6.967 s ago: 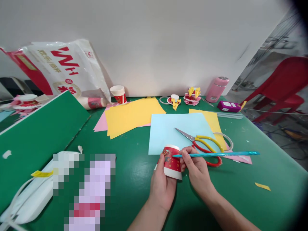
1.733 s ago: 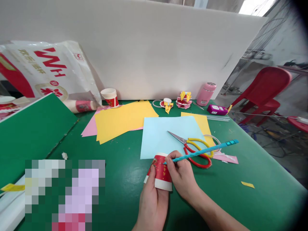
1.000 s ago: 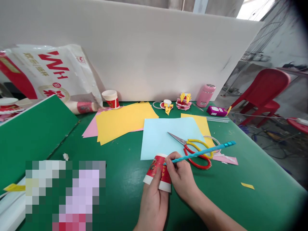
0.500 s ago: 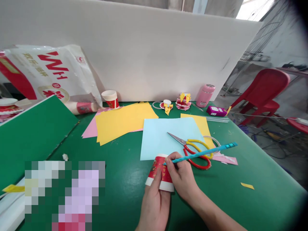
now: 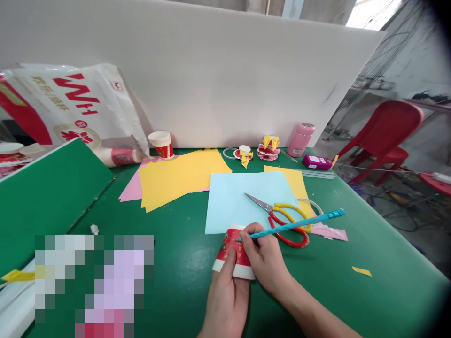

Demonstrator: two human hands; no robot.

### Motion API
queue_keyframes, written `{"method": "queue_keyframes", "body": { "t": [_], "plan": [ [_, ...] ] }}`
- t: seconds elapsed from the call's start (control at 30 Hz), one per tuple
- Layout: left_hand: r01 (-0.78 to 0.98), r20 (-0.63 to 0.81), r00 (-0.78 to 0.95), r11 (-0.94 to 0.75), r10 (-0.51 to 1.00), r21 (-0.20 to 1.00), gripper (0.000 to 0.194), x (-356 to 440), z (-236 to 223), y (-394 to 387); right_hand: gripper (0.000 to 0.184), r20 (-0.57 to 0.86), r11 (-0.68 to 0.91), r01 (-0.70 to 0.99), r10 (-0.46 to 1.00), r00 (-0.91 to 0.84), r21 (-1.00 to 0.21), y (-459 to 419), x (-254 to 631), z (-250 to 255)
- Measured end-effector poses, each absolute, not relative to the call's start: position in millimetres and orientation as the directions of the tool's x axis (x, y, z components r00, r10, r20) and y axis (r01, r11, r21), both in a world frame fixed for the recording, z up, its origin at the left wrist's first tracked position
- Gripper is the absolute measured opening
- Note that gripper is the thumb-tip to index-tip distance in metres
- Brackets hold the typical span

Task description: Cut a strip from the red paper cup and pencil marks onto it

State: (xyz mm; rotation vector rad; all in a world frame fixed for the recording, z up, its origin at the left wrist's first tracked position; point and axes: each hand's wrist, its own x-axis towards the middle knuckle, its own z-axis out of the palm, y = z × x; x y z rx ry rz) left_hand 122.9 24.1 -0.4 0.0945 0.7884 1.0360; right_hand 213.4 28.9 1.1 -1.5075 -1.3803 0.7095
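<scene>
A red and white paper cup lies tilted in my left hand, thumb across its printed side and the other fingers hidden beneath. My right hand is closed around a blue pencil, its tip at the cup's red surface. Whether the tip touches the cup I cannot tell. Just beyond the hands, scissors with one yellow and one red handle rest partly on a light blue paper sheet.
Yellow sheets lie behind on the green table. Along the white board stand another paper cup, two decorated cup pieces and a pink bottle. A purple packet sits at right, a plastic bag at left.
The pencil has shifted very slightly left along the cup's side. Both hands and the cup stay almost where they were.
</scene>
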Motion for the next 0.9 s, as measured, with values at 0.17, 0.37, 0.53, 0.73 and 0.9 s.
{"method": "queue_keyframes", "body": {
  "t": [0.17, 0.37, 0.53, 0.73, 0.9],
  "plan": [
    [-0.768, -0.558, 0.28, 0.53, 0.782, 0.358, 0.026, 123.0, 1.4, 25.6, 0.017, 0.184, 0.076, 0.446, 0.962, 0.204, -0.892, 30.4, 214.2, 1.5],
    [-0.777, -0.581, 0.265, 0.528, 0.769, 0.344, 0.026, 123.3, 2.6, 26.6, 0.017, 0.177, 0.063, 0.453, 0.961, 0.213, -0.889, 30.5, 215.7, 0.7],
    [-0.786, -0.602, 0.234, 0.513, 0.763, 0.346, 0.027, 125.1, 2.4, 28.7, 0.017, 0.19, 0.062, 0.471, 0.954, 0.23, -0.88, 30.2, 216.3, 0.6],
    [-0.77, -0.645, 0.211, 0.531, 0.735, 0.353, 0.027, 125.1, 4.3, 28.9, 0.017, 0.195, 0.062, 0.475, 0.952, 0.237, -0.878, 30.7, 217.4, -0.8],
    [-0.773, -0.631, 0.207, 0.52, 0.748, 0.363, 0.027, 124.4, 3.9, 26.9, 0.017, 0.19, 0.066, 0.457, 0.954, 0.231, -0.887, 29.9, 217.1, -1.8]
  ]
}}
